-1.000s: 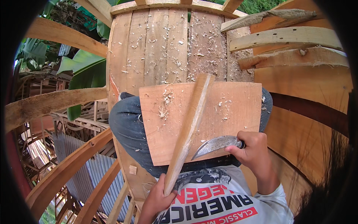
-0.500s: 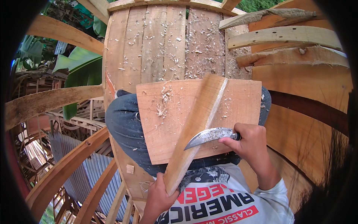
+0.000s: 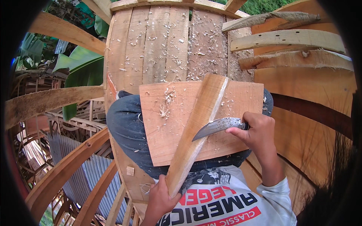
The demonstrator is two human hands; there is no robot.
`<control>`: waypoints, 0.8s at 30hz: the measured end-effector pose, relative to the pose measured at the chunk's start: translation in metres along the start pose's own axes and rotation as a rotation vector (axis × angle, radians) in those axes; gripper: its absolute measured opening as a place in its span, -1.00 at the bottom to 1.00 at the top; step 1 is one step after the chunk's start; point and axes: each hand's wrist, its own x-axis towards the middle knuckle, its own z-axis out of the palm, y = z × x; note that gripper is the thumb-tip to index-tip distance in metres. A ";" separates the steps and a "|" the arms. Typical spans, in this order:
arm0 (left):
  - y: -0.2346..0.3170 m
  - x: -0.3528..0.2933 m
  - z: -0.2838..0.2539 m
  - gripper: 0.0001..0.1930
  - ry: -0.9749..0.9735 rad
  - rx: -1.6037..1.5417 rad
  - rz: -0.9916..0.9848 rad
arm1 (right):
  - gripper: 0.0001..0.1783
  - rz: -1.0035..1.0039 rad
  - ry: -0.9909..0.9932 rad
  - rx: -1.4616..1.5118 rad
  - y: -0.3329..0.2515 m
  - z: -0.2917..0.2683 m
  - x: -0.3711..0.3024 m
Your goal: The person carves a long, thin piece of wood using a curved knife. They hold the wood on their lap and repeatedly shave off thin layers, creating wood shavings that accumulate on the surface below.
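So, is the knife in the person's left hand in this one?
No, the right hand holds the knife, while the left hand grips the near end of the wooden strip.

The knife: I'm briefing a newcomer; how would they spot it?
Find the wide board across the person's lap. Over it slants a wooden bar held in the left hand; from the right hand, the knife reaches over that bar. Unlike board and bar, it has a curved grey metal blade.
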 end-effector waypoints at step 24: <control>-0.011 0.000 0.003 -0.40 -0.046 -0.014 0.010 | -0.30 0.024 -0.027 0.030 0.011 -0.002 0.014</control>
